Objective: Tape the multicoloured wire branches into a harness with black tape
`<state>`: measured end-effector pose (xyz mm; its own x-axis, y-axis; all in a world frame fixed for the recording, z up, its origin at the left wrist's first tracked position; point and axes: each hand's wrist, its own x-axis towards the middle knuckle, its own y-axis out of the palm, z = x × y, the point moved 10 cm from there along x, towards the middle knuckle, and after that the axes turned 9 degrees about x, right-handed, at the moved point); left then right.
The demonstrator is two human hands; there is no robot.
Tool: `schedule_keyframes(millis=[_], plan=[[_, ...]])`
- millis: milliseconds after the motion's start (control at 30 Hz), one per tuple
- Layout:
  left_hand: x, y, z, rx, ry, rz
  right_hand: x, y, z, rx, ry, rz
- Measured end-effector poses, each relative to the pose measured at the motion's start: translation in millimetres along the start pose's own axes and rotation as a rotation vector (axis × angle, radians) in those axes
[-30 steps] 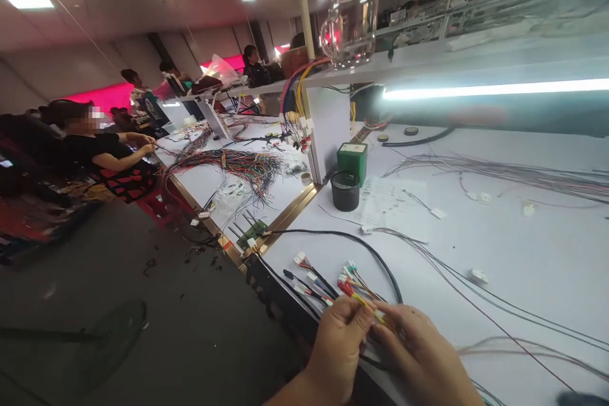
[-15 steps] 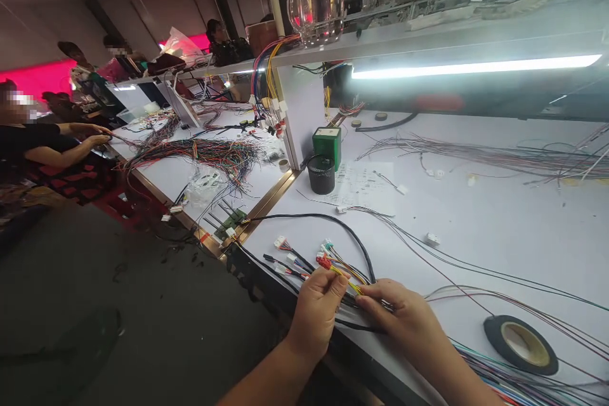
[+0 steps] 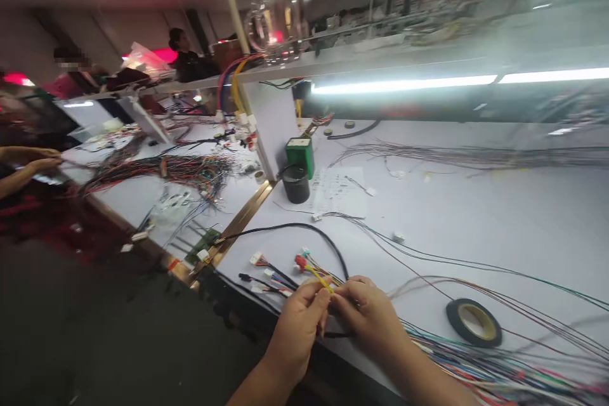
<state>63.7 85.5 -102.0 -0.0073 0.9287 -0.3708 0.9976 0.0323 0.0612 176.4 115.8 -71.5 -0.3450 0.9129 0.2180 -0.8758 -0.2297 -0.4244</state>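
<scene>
Between my two hands runs a pair of yellow wires (image 3: 316,276) ending in a red connector (image 3: 301,261). My left hand (image 3: 302,317) pinches the wires below the connector. Close against it, my right hand (image 3: 365,311) is closed on the same wires with thumb and fingertips. Just beyond lie other plug ends of the harness: a white connector (image 3: 257,259), a teal connector (image 3: 305,252) and a black connector (image 3: 245,278). A black sleeved cable (image 3: 328,241) curves from the far side toward my right hand, which hides where it goes.
A roll of black tape (image 3: 495,330) lies at the right, beside loose wires (image 3: 457,355). Farther back stand a black mesh cup (image 3: 295,187) and a green box (image 3: 304,155) by a printed sheet (image 3: 340,190). At the left, a co-worker's hands (image 3: 38,162) are over a neighbouring bench.
The view has swung right, so the scene sits farther left. My right hand has come up against my left on the yellow wires. The red connector now stands farther from my left fingertips.
</scene>
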Motion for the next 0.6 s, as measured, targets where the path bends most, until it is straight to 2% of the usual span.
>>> schedule_keyframes(millis=[67, 167, 233, 300, 367, 433, 467, 533, 600], plan=[[1, 2.1, 5, 0.034, -0.019, -0.005, 4, 1, 3, -0.039, 0.003, -0.025], [5, 1.9, 9, 0.019, -0.024, -0.032, 4, -6, 17, -0.128, -0.046, 0.02], [9, 4.9, 11, 0.003, -0.053, -0.017, -7, -32, 29, -0.195, -0.113, 0.007], [11, 9.9, 12, -0.003, -0.1, 0.015, -31, -75, 32, -0.302, -0.152, -0.056], [12, 14.1, 9, -0.028, -0.122, 0.031, -58, -120, 17, -0.466, -0.109, -0.117], [14, 15.7, 5, -0.089, -0.117, 0.02, -83, -153, -10, -0.599, -0.021, -0.126], [15, 15.5, 3, -0.123, -0.112, 0.007, -92, -162, -20, -0.634, -0.009, -0.127], [18, 15.7, 5, -0.169, -0.124, -0.003, -103, -168, -29, -0.635, -0.032, -0.149], [19, 16.6, 9, -0.186, -0.138, 0.009, -106, -162, -19, -0.52, -0.064, -0.201]])
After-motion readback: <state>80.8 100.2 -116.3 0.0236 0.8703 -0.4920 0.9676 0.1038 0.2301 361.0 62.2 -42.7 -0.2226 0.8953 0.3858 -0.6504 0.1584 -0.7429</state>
